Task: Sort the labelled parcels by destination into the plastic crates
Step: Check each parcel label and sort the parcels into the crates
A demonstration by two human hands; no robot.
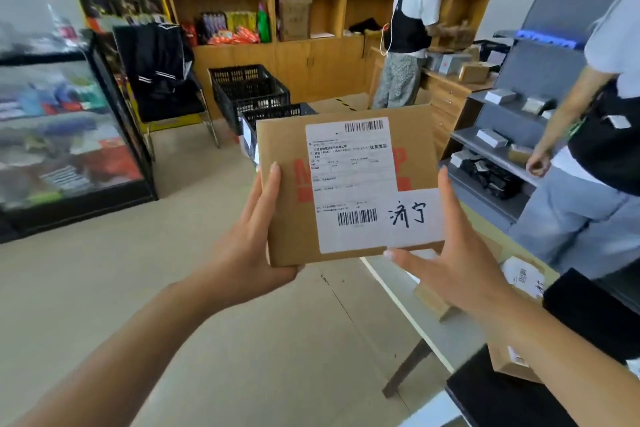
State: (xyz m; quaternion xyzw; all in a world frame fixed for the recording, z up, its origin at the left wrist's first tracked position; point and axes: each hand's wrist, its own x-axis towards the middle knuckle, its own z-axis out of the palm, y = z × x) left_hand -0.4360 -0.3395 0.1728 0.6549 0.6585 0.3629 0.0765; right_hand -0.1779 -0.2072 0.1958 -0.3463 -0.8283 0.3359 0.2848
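The cardboard parcel (349, 184) is held up in the air above the floor, its white label (353, 184) facing the camera. The left hand (249, 246) grips its lower left corner, thumb on the front face. The right hand (453, 253) rests flat-fingered against its right edge. Two black plastic crates (249, 94) stand on the beige floor (138, 288) behind it. Wooden shelves (311, 10) line the back wall; a table (433, 315) with more parcels stands at right.

parcel (349, 184) between hands | crates (249, 90) behind (on floor)
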